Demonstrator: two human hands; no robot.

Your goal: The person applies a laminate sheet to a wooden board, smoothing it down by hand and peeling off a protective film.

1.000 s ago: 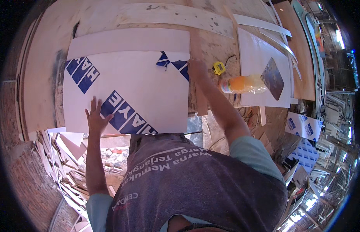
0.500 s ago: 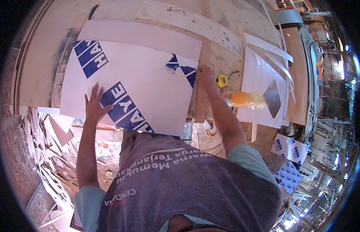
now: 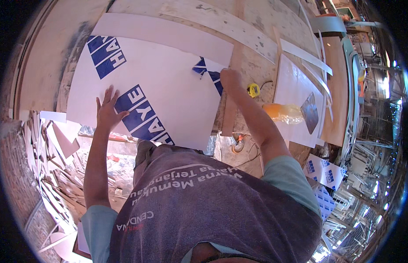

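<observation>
A large white sheet [image 3: 155, 70] with blue printed bands lies on the worktable, with a plain pale strip [image 3: 164, 30] along its far edge. Near its far right corner is a crumpled, torn-looking blue patch [image 3: 199, 66]. My left hand [image 3: 108, 109] rests flat on the sheet's left part, fingers spread. My right hand [image 3: 230, 82] is closed at the sheet's right edge beside that patch; what its fingertips hold is hidden. A yellow tape measure [image 3: 253, 90] lies just right of this hand. An orange-filled plastic bottle [image 3: 276, 113] lies nearby.
On the right are a white board [image 3: 286, 87] carrying a metal plate [image 3: 310, 112], thin white strips [image 3: 305, 55] and a brown panel [image 3: 333, 92]. Offcuts [image 3: 59, 171] pile up below left. Printed sheets [image 3: 322, 173] stand lower right. My torso fills the bottom centre.
The view has shifted and turned, so the sheet appears tilted and higher in the picture. Both hands stay at about the same places on it.
</observation>
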